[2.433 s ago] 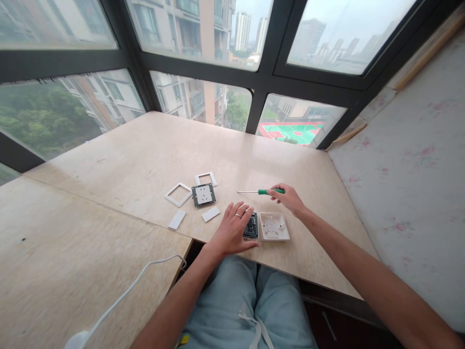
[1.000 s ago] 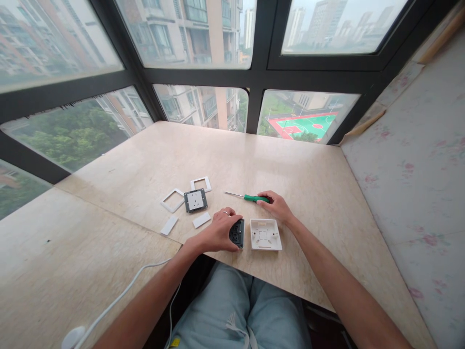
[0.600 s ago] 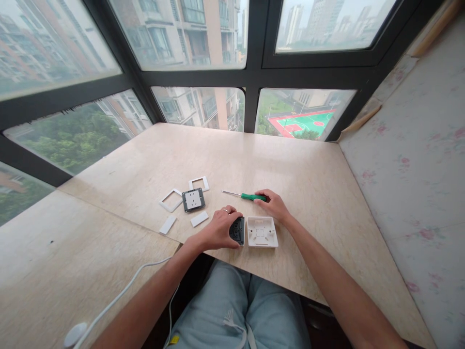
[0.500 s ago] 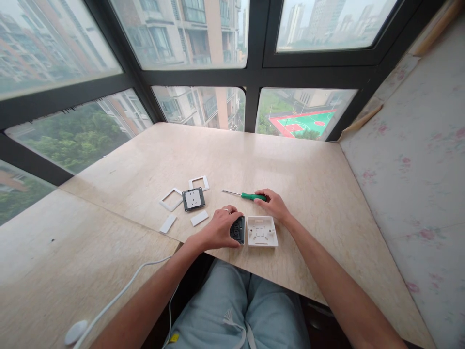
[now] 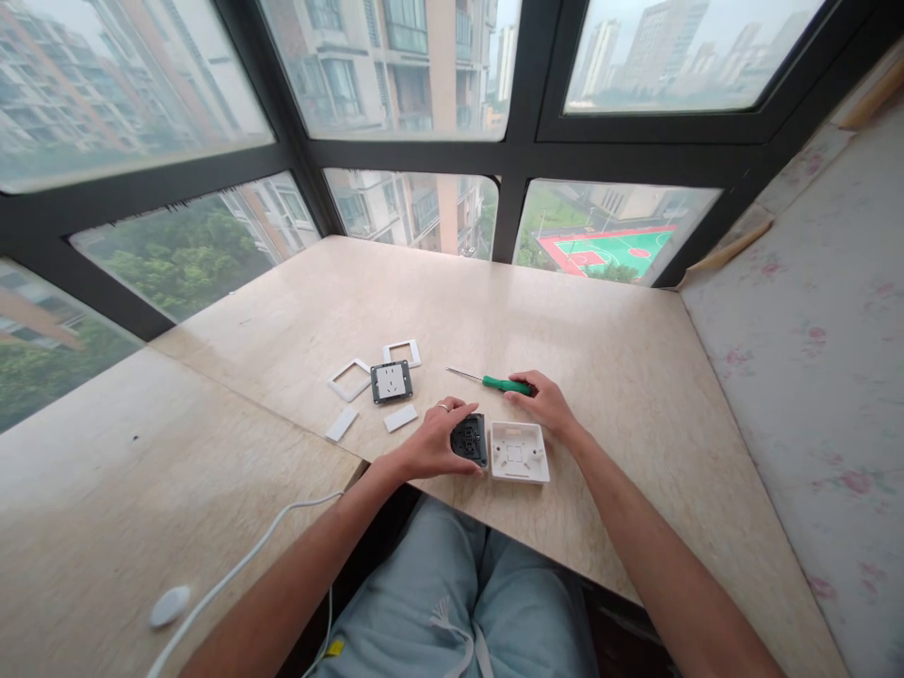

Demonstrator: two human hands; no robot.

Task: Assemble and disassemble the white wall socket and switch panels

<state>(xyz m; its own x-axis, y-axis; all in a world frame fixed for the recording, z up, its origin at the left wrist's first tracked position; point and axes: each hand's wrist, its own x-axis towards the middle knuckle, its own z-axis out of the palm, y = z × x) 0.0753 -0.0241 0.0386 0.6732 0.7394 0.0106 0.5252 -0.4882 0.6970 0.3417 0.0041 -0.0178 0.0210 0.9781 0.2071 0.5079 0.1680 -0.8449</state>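
Note:
My left hand (image 5: pixel 436 443) spans a dark wall socket module (image 5: pixel 470 440), thumb along its near edge and index finger at its far edge. The module lies back side up, partly covered by the hand. Close to its right stands a white square mounting box (image 5: pixel 521 452), open side up. Beyond that box, my right hand (image 5: pixel 543 400) has its fingers closed on the green handle of a screwdriver (image 5: pixel 505 383), whose metal shaft points left. A second socket module (image 5: pixel 391 380) rests face up farther left.
Two white frames (image 5: pixel 348 379) lie around the face-up socket, and two white strips (image 5: pixel 401 418) in front of it. A white cable (image 5: pixel 261 543) crosses the left tabletop (image 5: pixel 141 471) beside a white round object (image 5: pixel 169 606). Windows and a papered wall (image 5: pixel 812 377) border the table.
The view has shifted, moving everything slightly right in the picture. More of the dark module's back shows beside my left hand. My right hand stays at the screwdriver handle.

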